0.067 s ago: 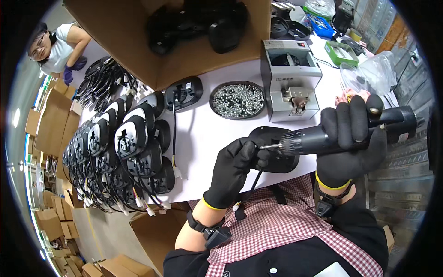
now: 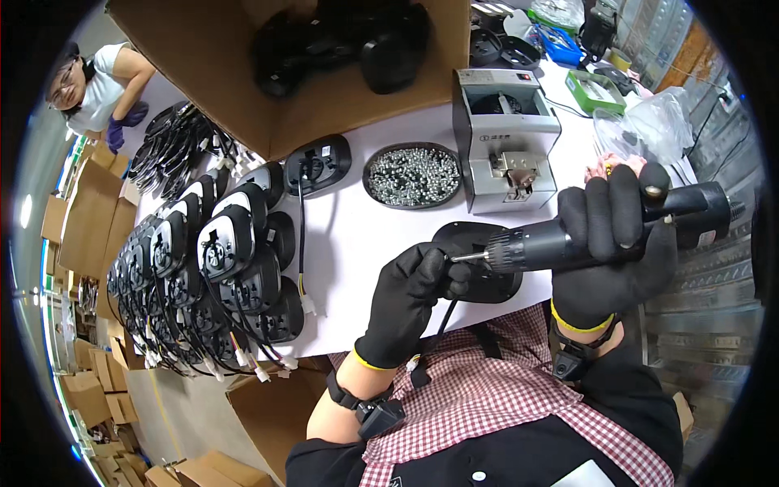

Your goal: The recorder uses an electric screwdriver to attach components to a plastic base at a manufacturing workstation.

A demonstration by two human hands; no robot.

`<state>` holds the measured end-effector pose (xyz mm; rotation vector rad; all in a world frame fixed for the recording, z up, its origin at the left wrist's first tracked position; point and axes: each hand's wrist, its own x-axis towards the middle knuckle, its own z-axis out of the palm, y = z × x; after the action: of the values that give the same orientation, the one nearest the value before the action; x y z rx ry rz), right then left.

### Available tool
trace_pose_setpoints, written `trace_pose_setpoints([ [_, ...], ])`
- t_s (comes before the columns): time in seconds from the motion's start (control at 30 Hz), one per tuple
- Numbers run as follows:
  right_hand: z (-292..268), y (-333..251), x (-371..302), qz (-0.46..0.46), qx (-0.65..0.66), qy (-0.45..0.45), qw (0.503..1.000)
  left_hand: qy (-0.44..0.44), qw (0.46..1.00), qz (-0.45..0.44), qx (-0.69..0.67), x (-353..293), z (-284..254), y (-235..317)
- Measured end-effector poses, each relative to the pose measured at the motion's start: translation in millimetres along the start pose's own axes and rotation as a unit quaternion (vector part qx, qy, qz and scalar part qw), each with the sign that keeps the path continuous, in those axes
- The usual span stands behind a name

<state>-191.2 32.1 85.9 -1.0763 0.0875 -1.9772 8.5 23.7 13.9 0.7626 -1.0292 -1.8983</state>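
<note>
My right hand (image 2: 608,235), in a black glove, is wrapped round a black electric screwdriver (image 2: 531,247) lying nearly level, its bit pointing left. Thumb and fingertips of my gloved left hand (image 2: 406,296) are pinched at the tip of the bit; whatever is between them is too small to make out. Beneath both hands a black oval plastic housing (image 2: 495,287) rests at the table's near edge, partly covered by the tool. A black cable (image 2: 442,325) hangs from it toward my checked apron. Beyond my left hand stands a dark oval dish (image 2: 411,204) holding many small silvery screws.
A grey metal machine (image 2: 507,134) stands behind the screwdriver. A large cardboard box (image 2: 324,126) holds black parts. Left are stacked housings (image 2: 227,243) with dangling cables and a single housing (image 2: 317,166). Far right are a green tray (image 2: 596,93) and plastic bags. A person (image 2: 114,85) works far left.
The whole scene sits slightly further left in the picture. My hands, the screwdriver and the housing keep nearly the same places relative to one another.
</note>
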Motion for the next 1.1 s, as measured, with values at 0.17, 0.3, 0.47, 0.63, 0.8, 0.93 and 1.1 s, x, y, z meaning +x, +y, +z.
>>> trace_pose_setpoints([
  [0.17, 0, 0, -1, 0.002, -0.016, -0.016, 1.000, -0.022, 0.999, 0.008, -0.022, 0, 1, -5],
  [0.3, 6, 3, -1, 0.002, 0.000, -0.028, 1.000, -0.010, 0.999, 0.013, -0.036, 1, 5, -6],
  [0.47, 5, 5, -4, -0.006, -0.015, -0.039, 0.999, 0.048, 0.995, 0.015, -0.083, -1, 16, -2],
  [0.63, 6, 6, -8, -0.012, -0.025, -0.010, 1.000, 0.034, 0.990, 0.014, -0.137, -1, 17, -10],
  [0.8, 1, 6, -10, -0.032, -0.010, 0.012, 0.999, 0.040, 0.998, 0.049, -0.003, 0, 21, -10],
  [0.93, -8, 0, -4, -0.003, -0.061, -0.021, 0.998, 0.117, 0.946, 0.189, 0.235, 3, 6, -10],
  [1.1, -19, 16, -1, 0.116, -0.115, -0.005, 0.987, 0.136, 0.756, 0.249, 0.590, -3, -7, -36],
])
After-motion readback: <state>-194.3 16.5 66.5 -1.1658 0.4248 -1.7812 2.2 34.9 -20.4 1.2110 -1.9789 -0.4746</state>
